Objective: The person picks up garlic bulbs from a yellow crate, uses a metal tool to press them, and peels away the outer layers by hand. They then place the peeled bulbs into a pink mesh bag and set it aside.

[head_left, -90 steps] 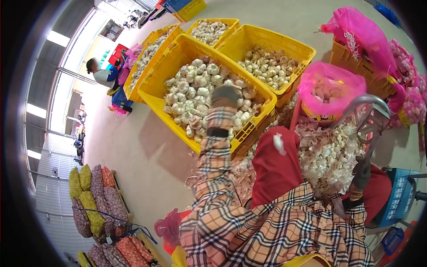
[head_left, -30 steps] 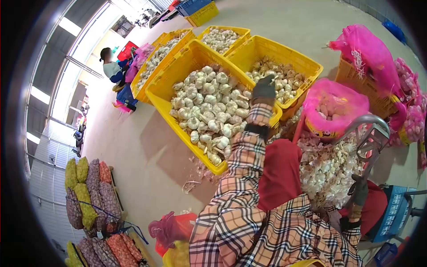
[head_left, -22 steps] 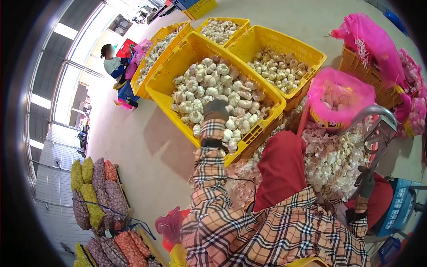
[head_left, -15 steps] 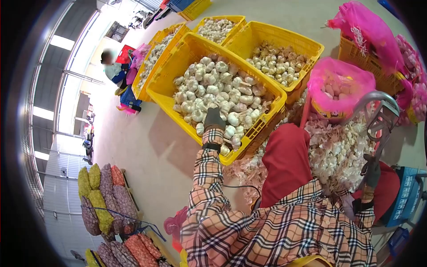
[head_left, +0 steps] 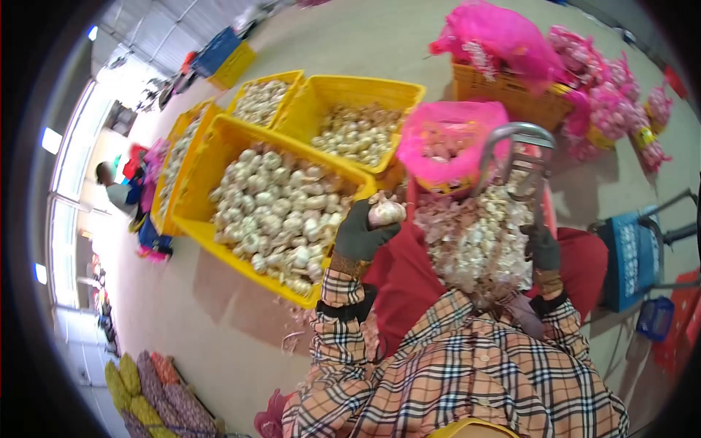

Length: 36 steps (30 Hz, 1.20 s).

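Observation:
My left hand (head_left: pixel 358 233), in a dark glove, is closed around a garlic bulb (head_left: pixel 385 212) just off the near right corner of a large yellow crate (head_left: pixel 208 241). That crate is filled with whole garlic bulbs (head_left: pixel 274 208). A curved grey metal tool (head_left: pixel 504 135) stands in front of me above a heap of garlic skins and pieces (head_left: pixel 475 241) between my knees. My right hand (head_left: pixel 542 248), also gloved, is curled at the lower end of the tool's bar, to the right of the heap. What its fingers grip is too small to make out.
More yellow crates (head_left: pixel 365 91) of garlic stand behind. A pink mesh bag (head_left: pixel 453 117) sits open beyond the heap, with further pink bags (head_left: pixel 504 36) behind it. At right is a blue box (head_left: pixel 631 252); stacked sacks (head_left: pixel 161 394) lie lower left. A person (head_left: pixel 120 193) sits far left.
My left hand has come out of the large crate with a garlic bulb and moved right, towards the metal tool. My view has turned to the right. The right hand stays by the tool.

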Motion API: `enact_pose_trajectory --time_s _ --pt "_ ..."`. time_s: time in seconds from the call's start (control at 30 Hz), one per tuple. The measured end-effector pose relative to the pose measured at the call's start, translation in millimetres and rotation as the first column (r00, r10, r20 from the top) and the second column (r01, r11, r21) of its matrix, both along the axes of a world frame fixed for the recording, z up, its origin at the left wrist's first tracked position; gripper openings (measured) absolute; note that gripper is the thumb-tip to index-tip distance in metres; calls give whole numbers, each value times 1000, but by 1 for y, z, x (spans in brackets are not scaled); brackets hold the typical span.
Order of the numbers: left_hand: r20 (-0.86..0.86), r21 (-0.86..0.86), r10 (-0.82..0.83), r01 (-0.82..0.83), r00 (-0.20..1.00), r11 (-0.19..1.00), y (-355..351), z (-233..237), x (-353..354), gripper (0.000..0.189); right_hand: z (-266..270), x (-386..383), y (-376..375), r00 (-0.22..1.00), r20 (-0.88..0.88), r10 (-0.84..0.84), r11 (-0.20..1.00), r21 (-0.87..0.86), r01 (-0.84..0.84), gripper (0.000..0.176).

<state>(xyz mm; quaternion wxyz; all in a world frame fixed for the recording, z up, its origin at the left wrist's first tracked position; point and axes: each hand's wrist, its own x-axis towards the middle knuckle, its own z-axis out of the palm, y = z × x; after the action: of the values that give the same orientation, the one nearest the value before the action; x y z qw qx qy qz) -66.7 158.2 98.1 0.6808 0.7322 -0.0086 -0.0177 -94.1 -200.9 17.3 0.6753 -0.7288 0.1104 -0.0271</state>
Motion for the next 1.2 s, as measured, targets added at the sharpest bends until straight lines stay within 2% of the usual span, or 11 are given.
enact_pose_trajectory --time_s 0.17,0.2,0.37,0.5,0.6,0.77,0.9,0.97,1.03,1.1,1.2 --pt "7 -49 -221 221 975 974 -83 3 7 56 69 -19 18 959 -280 -38 998 -58 22 28" --pt "-14 -268 -261 247 965 931 -94 -6 10 58 79 -22 17 927 -375 -16 1000 14 23 33" --pt "20 -116 -209 210 978 971 -136 -29 19 53 132 -35 13 904 -415 102 980 198 -20 36" --pt "-53 35 -324 326 945 945 -150 -31 21 52 131 -38 9 924 -346 162 968 237 -81 33" --pt "-63 -143 -398 387 915 911 -160 -29 28 50 143 -39 10 907 -390 160 971 226 -74 33" --pt "-104 -149 -374 357 922 922 -160 -25 28 51 146 -39 11 897 -411 165 973 214 -82 31" --pt "-136 -247 -299 260 944 934 -161 -45 22 47 87 -34 14 898 -425 116 986 157 -53 30" --pt "-176 -237 -265 221 948 946 -163 -49 22 46 46 -27 13 989 -144 25 1000 0 -26 32" --pt "-236 -169 -295 259 926 951 -162 -50 26 49 45 -24 13 992 -121 23 999 -40 -28 33" --pt "-250 -183 -299 258 921 949 -160 -42 26 49 73 -29 14 940 -337 46 995 103 -12 33" --pt "-273 -77 -322 313 907 947 -160 -23 25 50 118 -34 16 897 -433 94 984 179 -16 36"
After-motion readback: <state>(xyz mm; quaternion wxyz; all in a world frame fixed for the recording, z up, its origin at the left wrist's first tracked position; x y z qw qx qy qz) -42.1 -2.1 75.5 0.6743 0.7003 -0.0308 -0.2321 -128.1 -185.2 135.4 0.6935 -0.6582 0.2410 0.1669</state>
